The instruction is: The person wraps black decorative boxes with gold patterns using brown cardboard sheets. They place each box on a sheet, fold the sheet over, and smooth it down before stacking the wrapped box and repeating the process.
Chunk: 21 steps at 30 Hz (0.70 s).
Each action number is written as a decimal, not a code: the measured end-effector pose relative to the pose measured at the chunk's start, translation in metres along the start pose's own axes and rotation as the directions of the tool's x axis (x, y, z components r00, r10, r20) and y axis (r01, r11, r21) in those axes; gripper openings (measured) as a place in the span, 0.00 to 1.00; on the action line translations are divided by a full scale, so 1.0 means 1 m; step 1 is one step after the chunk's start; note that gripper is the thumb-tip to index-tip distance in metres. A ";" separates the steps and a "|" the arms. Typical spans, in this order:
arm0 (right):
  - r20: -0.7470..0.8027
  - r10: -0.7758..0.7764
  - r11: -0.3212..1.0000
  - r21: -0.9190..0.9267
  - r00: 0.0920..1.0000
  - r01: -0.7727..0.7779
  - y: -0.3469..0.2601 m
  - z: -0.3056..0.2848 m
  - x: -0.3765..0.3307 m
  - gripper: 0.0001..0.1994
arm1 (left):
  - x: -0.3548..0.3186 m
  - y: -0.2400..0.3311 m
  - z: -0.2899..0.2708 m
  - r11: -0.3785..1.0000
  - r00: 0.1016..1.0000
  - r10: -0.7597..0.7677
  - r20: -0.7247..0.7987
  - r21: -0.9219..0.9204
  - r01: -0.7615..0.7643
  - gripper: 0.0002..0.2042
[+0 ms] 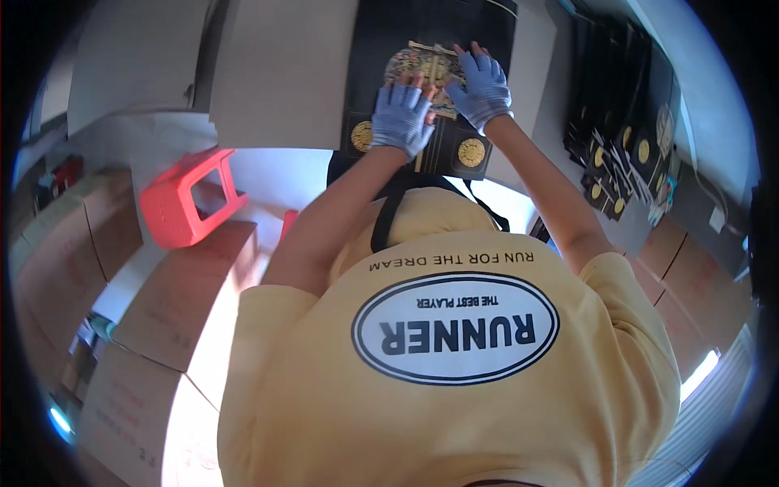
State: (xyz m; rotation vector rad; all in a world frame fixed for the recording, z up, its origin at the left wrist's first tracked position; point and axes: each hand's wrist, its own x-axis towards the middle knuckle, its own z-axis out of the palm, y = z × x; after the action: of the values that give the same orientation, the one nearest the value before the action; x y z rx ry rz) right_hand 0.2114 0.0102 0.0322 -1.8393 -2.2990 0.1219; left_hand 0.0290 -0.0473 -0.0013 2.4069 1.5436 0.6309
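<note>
A black printed sheet or panel (389, 24) lies on the work surface, with an ornate gold centre design (438, 69) and gold round medallions near its near edge. My left hand (402, 118), in a grey-blue glove with bare fingertips, rests flat on the left part of the design, fingers stretched forward. On the design's right side, my right hand (484, 88) wears a matching glove and lies with its fingers spread. Neither hand grips anything. The parts of the design under my palms are hidden.
Grey board (280, 73) extends left of the black panel. At the right stands a pile of black pieces with gold discs (621, 105). A red plastic stool (182, 203) sits at the left, above cardboard boxes (174, 312). More cardboard boxes (690, 300) are at the lower right.
</note>
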 end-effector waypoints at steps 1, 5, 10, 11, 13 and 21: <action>0.141 0.050 0.994 -0.106 0.989 -0.035 0.001 -0.007 -0.009 0.36 | 0.001 -0.009 0.001 0.999 0.998 0.053 0.043 0.008 -0.053 0.23; 0.556 0.226 0.950 -0.307 0.800 -0.055 -0.024 -0.032 -0.037 0.50 | 0.010 -0.046 -0.023 0.941 0.914 0.298 0.277 0.073 -0.329 0.32; 0.560 0.216 0.961 -0.267 0.800 -0.073 -0.023 -0.026 -0.051 0.55 | 0.003 -0.064 -0.010 0.940 0.844 0.309 0.439 -0.005 -0.342 0.48; 0.564 0.214 0.963 -0.258 0.798 -0.075 -0.023 -0.026 -0.051 0.56 | 0.005 -0.062 -0.012 0.941 0.828 0.297 0.476 0.001 -0.339 0.49; 0.595 0.246 0.950 -0.305 0.765 -0.068 -0.025 -0.028 -0.046 0.57 | 0.008 -0.060 -0.018 0.945 0.794 0.264 0.547 0.019 -0.327 0.52; 0.570 0.212 0.956 -0.289 0.794 -0.048 -0.019 -0.023 -0.051 0.56 | 0.023 -0.042 -0.033 0.936 0.672 0.145 0.726 0.120 -0.331 0.58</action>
State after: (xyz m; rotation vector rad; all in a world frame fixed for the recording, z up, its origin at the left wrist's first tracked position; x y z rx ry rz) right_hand 0.2081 -0.0453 0.0531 -2.3699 -2.6856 0.5161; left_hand -0.0119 -0.0099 0.0171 2.5705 1.0025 -0.4794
